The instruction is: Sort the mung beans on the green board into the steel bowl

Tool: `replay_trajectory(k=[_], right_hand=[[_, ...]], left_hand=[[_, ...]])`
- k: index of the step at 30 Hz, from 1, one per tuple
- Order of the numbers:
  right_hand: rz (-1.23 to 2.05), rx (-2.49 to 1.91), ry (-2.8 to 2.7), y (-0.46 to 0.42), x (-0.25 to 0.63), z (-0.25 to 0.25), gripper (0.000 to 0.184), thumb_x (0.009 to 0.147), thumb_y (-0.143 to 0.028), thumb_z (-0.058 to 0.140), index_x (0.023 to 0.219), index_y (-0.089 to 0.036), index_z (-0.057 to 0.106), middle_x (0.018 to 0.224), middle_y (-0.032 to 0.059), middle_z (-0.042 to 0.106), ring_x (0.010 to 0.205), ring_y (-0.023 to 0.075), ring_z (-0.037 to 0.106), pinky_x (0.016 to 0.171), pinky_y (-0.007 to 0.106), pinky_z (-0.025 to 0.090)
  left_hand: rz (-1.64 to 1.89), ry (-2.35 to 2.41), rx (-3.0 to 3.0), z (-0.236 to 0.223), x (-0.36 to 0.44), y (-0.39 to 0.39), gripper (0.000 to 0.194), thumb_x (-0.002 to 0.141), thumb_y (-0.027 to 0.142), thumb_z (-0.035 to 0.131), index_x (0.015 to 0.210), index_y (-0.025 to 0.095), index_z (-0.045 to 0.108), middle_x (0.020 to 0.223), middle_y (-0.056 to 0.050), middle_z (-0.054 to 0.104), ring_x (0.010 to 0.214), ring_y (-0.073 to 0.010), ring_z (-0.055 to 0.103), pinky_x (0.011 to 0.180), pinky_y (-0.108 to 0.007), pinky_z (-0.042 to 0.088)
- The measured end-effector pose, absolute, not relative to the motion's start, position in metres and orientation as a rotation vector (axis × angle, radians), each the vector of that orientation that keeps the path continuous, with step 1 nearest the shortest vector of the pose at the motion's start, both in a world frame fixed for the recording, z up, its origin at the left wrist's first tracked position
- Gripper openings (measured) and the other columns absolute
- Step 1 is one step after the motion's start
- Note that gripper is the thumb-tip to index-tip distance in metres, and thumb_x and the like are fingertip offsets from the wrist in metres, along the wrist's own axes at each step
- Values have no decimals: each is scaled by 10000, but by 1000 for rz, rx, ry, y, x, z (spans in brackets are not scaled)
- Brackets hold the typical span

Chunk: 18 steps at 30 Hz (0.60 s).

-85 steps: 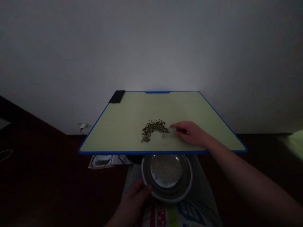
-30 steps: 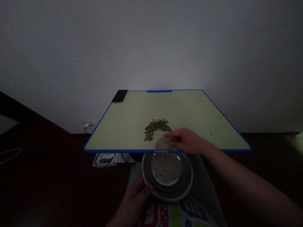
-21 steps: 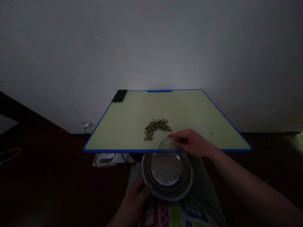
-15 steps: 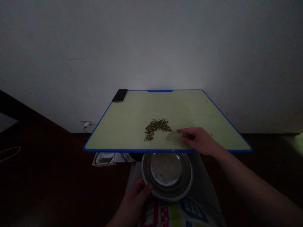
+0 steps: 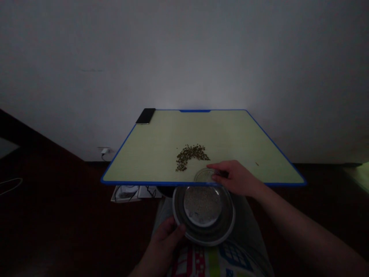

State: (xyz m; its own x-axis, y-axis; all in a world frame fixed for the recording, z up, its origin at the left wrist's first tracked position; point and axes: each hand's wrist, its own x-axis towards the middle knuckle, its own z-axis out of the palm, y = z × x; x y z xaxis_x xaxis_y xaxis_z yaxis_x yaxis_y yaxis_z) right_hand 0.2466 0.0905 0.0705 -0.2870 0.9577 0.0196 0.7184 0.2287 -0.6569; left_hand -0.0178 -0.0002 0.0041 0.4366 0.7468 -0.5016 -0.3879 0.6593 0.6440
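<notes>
My left hand [image 5: 165, 242] grips the near-left rim of a metal bowl [image 5: 227, 231], thumb over the edge. The bowl rests at my lap, tucked just under the table's front edge, and pale small grains or bits lie over its bottom. In my right hand [image 5: 230, 175] is a clear round plastic lid [image 5: 203, 175], pinched between fingers and thumb. The lid lies low at the table's front edge, above the bowl. A curved heap of small dark dried seeds or buds [image 5: 190, 153] lies on the table, left of and beyond the lid, apart from it.
The light table [image 5: 196, 129] has a blue rim and stands against a wall. A black phone [image 5: 145, 116] lies at its far-left corner. A small dark sliver [image 5: 257, 164] lies on the right side. Below are a box with cables [image 5: 125, 193] and a wall charger [image 5: 105, 151].
My right hand has drawn the lid from beside the heap to the front edge, with a short move right and back in between. My left hand and the bowl stay put.
</notes>
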Motion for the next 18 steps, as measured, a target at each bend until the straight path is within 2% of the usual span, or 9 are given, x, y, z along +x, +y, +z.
replay_trajectory(k=[7,11,18], right_hand=[[868,-1512,-1974,94,249,69,423,819,-277,594,1210,-158,705,711,20,661,610,130,545,574,259,420],[768,-1600,-1887,105,250,68,428,825,-276,583,1214,-140,696,673,4,613,574,121,502,553,256,393],[679,-1619,-2004,114,235,71,428,826,-242,575,1221,-135,697,685,18,652,582,131,522,588,271,393]], left_hand=[[744,827,492,0,-20,-1,237,785,316,735,999,215,750,1070,-68,798,1126,-301,675,1061,-474,436],[764,823,495,-3,-22,0,216,797,313,725,990,218,747,1040,-60,805,1070,-292,702,1056,-472,442],[775,869,493,-4,-23,0,215,788,328,729,971,218,749,1011,-55,811,1045,-298,712,1048,-479,448]])
